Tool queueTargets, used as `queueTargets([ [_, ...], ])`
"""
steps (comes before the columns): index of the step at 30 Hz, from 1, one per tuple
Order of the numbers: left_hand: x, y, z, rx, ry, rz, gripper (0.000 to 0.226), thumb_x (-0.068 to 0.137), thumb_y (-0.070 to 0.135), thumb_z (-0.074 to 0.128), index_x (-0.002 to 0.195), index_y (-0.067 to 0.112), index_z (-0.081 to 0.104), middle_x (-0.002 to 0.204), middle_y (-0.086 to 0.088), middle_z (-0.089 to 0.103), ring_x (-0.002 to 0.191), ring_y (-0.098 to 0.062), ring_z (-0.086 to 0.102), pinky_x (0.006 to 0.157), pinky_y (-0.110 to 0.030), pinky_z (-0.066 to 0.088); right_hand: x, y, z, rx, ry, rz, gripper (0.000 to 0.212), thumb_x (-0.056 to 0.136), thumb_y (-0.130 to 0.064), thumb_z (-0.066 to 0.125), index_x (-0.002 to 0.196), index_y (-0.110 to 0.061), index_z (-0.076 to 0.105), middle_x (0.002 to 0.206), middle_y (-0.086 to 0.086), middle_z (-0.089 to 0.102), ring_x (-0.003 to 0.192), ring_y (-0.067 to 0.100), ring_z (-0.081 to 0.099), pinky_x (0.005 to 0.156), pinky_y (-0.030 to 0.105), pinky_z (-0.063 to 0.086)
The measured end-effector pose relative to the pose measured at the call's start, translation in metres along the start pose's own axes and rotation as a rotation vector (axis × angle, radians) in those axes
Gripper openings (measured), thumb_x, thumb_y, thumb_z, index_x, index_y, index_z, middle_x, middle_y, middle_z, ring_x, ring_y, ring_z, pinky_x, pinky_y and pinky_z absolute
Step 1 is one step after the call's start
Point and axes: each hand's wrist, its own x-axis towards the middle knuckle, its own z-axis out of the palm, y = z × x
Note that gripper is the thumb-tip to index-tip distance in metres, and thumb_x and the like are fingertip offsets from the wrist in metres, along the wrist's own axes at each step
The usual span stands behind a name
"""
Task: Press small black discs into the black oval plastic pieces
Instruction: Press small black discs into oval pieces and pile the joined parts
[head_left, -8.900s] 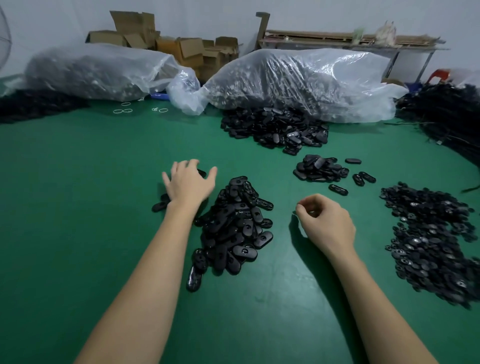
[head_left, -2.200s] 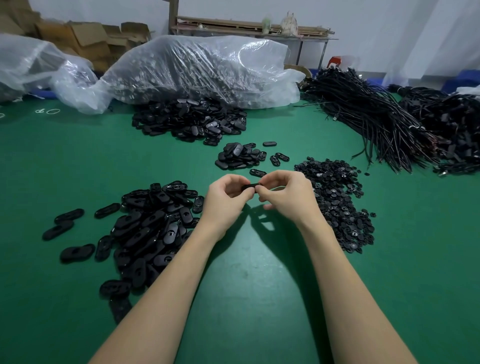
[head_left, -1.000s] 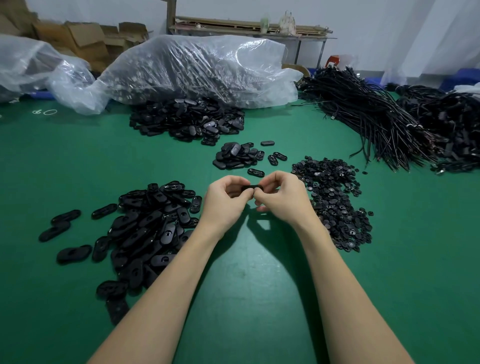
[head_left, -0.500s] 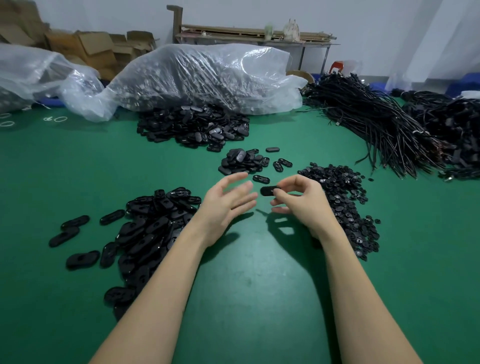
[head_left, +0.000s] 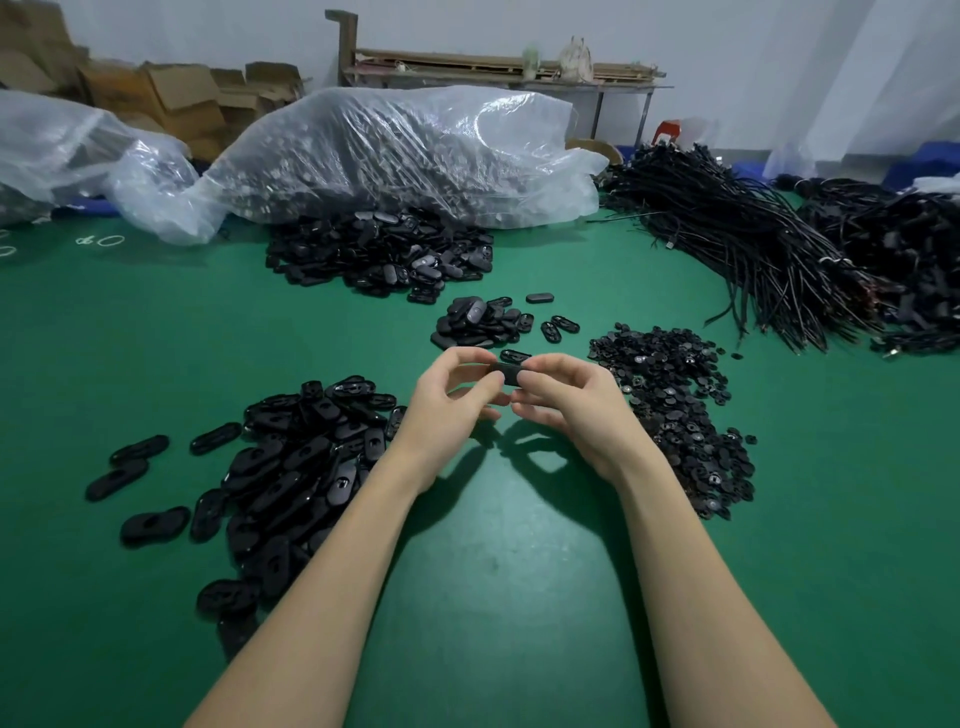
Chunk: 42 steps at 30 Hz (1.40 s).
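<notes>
- Your left hand (head_left: 451, 397) and right hand (head_left: 566, 400) have their fingers clamped on one oval (head_left: 508, 372) at frame centre, above the tabletop (head_left: 493, 561).
- Whether a disc is seated: cannot tell.
- Small oval pile (head_left: 480, 328) above; judged finished.
- Large oval heap (head_left: 296, 467) lower left and discs (head_left: 675, 395) on the right remain.
- Path unobstructed; cables (head_left: 753, 244) and bags (head_left: 405, 156) lie well apart.

The tabletop (head_left: 519, 571) is covered in smooth green matting with a soft sheen. At 9 o'clock, the oval plastic pieces (head_left: 291, 467) are glossy black (highlights run along their edges). The small discs (head_left: 675, 395) at 3 o'clock look duller black, a few with pale glints. At 12 o'clock lies a crinkled, translucent plastic bag (head_left: 405, 156); at 11 o'clock, matt brown cardboard boxes (head_left: 171, 98); at 1 o'clock, matt black cables (head_left: 737, 249) and a rough wooden shelf (head_left: 493, 62).
</notes>
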Motion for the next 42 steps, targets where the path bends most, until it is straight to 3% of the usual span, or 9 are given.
queueTargets([
  [7, -0.002, -0.002, 0.002, -0.015, -0.057, 0.023, 0.013, 0.098, 0.002, 0.061, 0.102, 0.012, 0.068, 0.086, 0.004, 0.075, 0.078, -0.01, 0.071, 0.073, -0.023, 0.056, 0.001, 0.001, 0.001, -0.038, -0.032, -0.015, 0.008, 0.092, 0.002, 0.07, 0.096, -0.004, 0.07, 0.083, 0.011, 0.076, 0.079, 0.022, 0.075, 0.073, 0.026, 0.061],
  [22, -0.004, -0.003, 0.002, -0.028, 0.016, 0.016, 0.013, 0.091, 0.001, 0.071, 0.094, 0.013, 0.074, 0.09, -0.005, 0.079, 0.087, -0.017, 0.076, 0.076, -0.02, 0.057, -0.001, 0.002, 0.005, -0.116, 0.018, -0.063, 0.01, 0.086, 0.005, 0.076, 0.09, -0.004, 0.073, 0.082, 0.012, 0.077, 0.08, 0.027, 0.077, 0.072, 0.027, 0.062],
  [28, -0.005, -0.002, 0.003, -0.029, 0.02, 0.003, 0.014, 0.091, -0.001, 0.071, 0.093, 0.013, 0.074, 0.086, -0.003, 0.079, 0.083, -0.013, 0.075, 0.074, -0.018, 0.057, -0.001, 0.004, 0.008, -0.214, 0.074, -0.079, 0.01, 0.085, 0.002, 0.078, 0.086, -0.007, 0.073, 0.075, 0.003, 0.076, 0.076, 0.026, 0.078, 0.071, 0.028, 0.063],
  [42, -0.004, -0.007, 0.007, 0.108, 0.102, 0.043, 0.021, 0.089, 0.001, 0.072, 0.085, 0.022, 0.074, 0.08, 0.003, 0.078, 0.079, -0.013, 0.076, 0.073, -0.018, 0.057, 0.0, 0.01, 0.014, -0.408, 0.143, -0.157, 0.012, 0.083, 0.0, 0.077, 0.083, -0.009, 0.068, 0.078, 0.011, 0.075, 0.074, 0.028, 0.078, 0.071, 0.035, 0.064],
])
